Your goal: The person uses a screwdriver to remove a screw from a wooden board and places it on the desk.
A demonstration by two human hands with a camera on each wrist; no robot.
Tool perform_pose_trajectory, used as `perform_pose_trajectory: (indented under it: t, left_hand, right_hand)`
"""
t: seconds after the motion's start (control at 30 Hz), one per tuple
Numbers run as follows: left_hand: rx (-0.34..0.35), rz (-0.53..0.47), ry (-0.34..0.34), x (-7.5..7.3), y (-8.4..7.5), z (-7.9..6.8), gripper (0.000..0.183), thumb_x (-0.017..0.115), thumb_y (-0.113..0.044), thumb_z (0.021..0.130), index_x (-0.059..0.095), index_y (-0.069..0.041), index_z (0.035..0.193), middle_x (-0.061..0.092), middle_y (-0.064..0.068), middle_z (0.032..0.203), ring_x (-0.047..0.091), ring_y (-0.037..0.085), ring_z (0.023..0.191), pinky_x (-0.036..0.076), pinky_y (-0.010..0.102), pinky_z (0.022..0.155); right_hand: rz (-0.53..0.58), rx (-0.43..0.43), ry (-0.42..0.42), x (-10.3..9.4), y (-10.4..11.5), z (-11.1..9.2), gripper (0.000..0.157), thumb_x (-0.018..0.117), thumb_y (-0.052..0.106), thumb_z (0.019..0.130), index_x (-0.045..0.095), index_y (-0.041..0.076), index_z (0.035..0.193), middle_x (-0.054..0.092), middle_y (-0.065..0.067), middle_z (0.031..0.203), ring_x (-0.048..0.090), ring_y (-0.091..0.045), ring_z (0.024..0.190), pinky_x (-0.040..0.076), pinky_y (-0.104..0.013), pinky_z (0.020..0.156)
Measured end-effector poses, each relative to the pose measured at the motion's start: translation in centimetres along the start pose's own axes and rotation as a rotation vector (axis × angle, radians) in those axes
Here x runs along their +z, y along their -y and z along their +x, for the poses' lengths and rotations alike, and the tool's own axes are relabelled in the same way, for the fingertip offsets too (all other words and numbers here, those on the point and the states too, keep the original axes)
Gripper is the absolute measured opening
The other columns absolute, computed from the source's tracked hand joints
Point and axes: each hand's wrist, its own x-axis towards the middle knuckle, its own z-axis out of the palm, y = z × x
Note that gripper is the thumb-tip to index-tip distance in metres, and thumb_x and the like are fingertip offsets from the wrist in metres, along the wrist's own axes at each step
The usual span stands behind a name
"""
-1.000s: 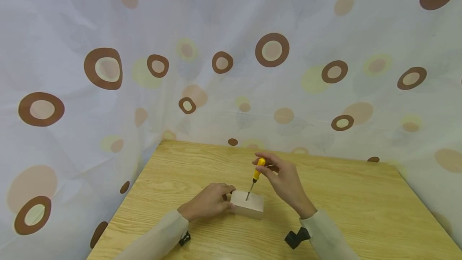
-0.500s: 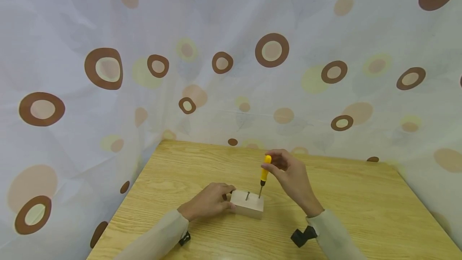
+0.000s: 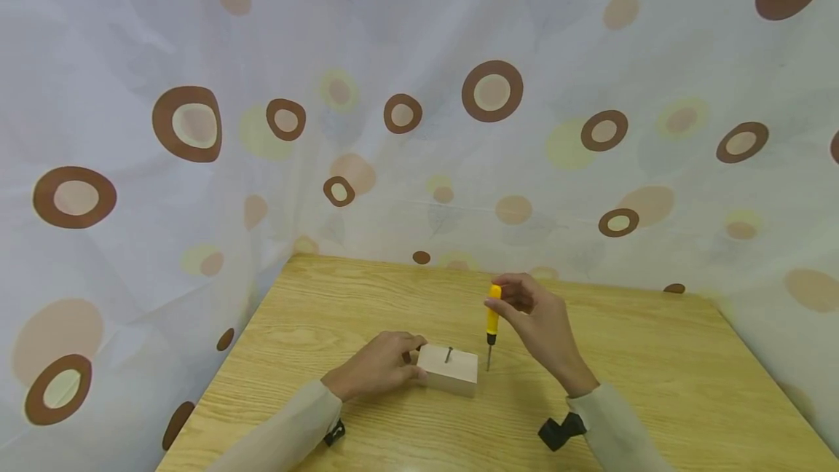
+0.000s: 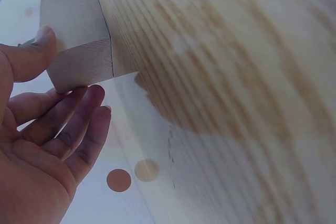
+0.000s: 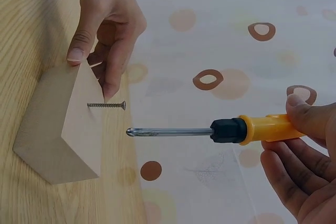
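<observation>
Spotted sheeting (image 3: pixel 419 35) backs the worktop (image 3: pixel 655 370); left fingers (image 4: pixel 79 119) grip a pale block (image 5: pixel 58 129), screw (image 5: pixel 105 105) upright; right fingers (image 5: pixel 294 166), a yellow screwdriver (image 5: pixel 268 128).

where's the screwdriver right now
In the head view, the yellow screwdriver is held tip down in the right hand, just right of the pale block; the right wrist view shows its tip apart from the screw standing in that block.

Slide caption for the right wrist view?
Right hand holds a yellow screwdriver clear of the screw standing in a wooden block gripped by the left hand.
</observation>
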Motion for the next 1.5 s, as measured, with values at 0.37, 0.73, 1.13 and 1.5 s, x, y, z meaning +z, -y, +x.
perform_pose_trajectory:
  t: [0.37,0.73,1.13,1.5]
  left_hand:
    - [-0.007,-0.010,-0.003,-0.1,-0.1,-0.1,0.056,0.075,-0.032,0.097,0.061,0.000,0.140,0.068,0.006,0.130,0.065,0.003,0.091,0.054,0.019,0.077]
    - [-0.008,-0.026,0.000,0.2,0.0,-0.1,0.057,0.074,-0.035,0.097,0.060,-0.001,0.140,0.068,0.006,0.129,0.065,0.003,0.092,0.054,0.019,0.077]
    - [-0.023,-0.033,0.003,-0.1,-0.3,-0.2,0.057,0.074,-0.034,0.097,0.059,0.000,0.141,0.067,0.007,0.131,0.065,0.004,0.093,0.054,0.020,0.078]
    - [-0.019,-0.042,0.007,-0.1,-0.2,-0.2,0.058,0.074,-0.035,0.097,0.059,-0.001,0.142,0.067,0.006,0.132,0.065,0.003,0.093,0.054,0.020,0.078]
  right_hand:
    - [-0.065,0.010,-0.002,-1.1,-1.0,-0.7,0.028,0.077,0.017,0.095,0.070,0.014,0.121,0.072,0.003,0.099,0.071,-0.012,0.086,0.057,-0.021,0.077]
    - [-0.124,0.052,-0.009,-2.1,-2.1,-1.7,0.028,0.076,0.021,0.096,0.072,0.013,0.122,0.073,0.003,0.098,0.069,-0.011,0.085,0.056,-0.019,0.076]
    - [-0.152,0.102,-0.014,-3.1,-3.3,-2.7,0.028,0.075,0.024,0.097,0.072,0.014,0.122,0.073,0.001,0.099,0.069,-0.011,0.086,0.056,-0.019,0.076]
    - [-0.198,0.162,-0.014,-4.0,-4.4,-3.5,0.030,0.075,0.029,0.097,0.071,0.014,0.122,0.072,-0.001,0.099,0.069,-0.010,0.084,0.057,-0.021,0.073]
